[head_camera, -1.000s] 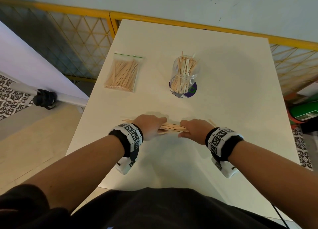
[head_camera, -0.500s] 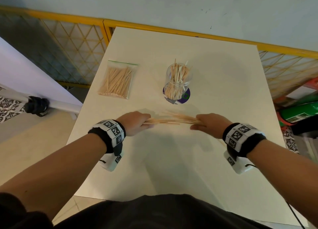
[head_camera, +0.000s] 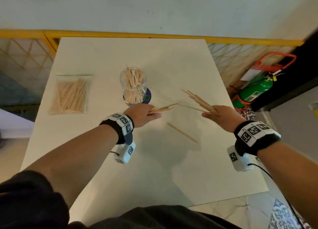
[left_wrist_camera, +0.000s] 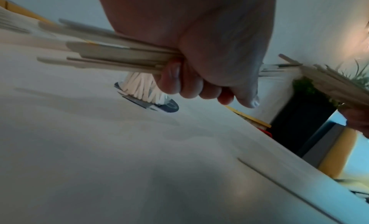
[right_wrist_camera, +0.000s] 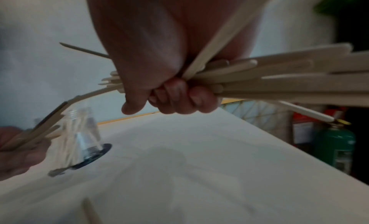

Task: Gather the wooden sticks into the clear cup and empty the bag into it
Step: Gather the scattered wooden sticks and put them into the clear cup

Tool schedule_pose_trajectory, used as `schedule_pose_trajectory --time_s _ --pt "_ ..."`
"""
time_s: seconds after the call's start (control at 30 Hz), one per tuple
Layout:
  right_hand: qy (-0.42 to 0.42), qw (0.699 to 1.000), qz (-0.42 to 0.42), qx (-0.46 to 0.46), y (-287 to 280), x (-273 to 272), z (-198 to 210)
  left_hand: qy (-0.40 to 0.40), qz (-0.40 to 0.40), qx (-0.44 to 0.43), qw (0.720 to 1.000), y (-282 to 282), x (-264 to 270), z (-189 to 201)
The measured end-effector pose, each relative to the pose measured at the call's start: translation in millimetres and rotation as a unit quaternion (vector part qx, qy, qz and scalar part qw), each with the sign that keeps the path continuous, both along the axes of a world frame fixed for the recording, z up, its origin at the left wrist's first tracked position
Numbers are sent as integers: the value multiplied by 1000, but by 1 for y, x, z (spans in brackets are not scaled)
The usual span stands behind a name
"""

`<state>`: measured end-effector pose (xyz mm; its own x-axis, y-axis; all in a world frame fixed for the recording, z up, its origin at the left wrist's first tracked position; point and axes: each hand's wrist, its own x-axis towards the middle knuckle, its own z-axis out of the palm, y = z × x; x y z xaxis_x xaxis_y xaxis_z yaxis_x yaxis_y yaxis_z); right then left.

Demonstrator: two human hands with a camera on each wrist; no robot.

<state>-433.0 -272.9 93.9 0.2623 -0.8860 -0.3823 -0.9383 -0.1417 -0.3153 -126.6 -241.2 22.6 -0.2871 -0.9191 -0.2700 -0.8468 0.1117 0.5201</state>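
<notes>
Hands now apart vs 0.5 s ago: left hand [head_camera: 141, 114] grips one stick bundle [head_camera: 161, 107], pointing right. Right hand [head_camera: 222, 117] clutches another bundle [head_camera: 197, 99], angled far-left; one stick [head_camera: 182, 132] lies diagonal on table [head_camera: 172, 168].

We see a white table [head_camera: 180, 70] against a pale wall [head_camera: 154, 8], a yellow lattice railing [head_camera: 240, 39] behind it, a green extinguisher [head_camera: 254, 91] and patterned floor tiles [head_camera: 282, 215] to the right.

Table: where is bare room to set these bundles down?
Free: the table's near half below the loose stick, and the far right beyond the clear cup. Crowded: the left edge with the bag, and around the cup.
</notes>
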Motion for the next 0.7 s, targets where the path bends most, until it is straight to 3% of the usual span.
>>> schedule_pose_trajectory --time_s 0.13,0.27,0.33,0.4,0.53,0.7 --pt "-49 995 -81 -19 5 -38 0 -63 -69 9 996 -8 -26 -1" --pt "-158 978 -139 -10 5 -41 -10 -103 -181 -7 978 -9 -77 -4" --pt "-245 954 -175 6 5 -37 -13 -130 -219 -18 967 -6 -98 -10" --pt "-333 920 -207 22 5 -35 -13 -153 -221 -32 962 -2 -109 -15" --pt "-428 870 -242 38 4 -32 -13 -174 -179 -51 967 7 -121 -15" --pt "-475 847 -230 61 8 -24 -16 -184 -134 -1 974 15 -127 -13"
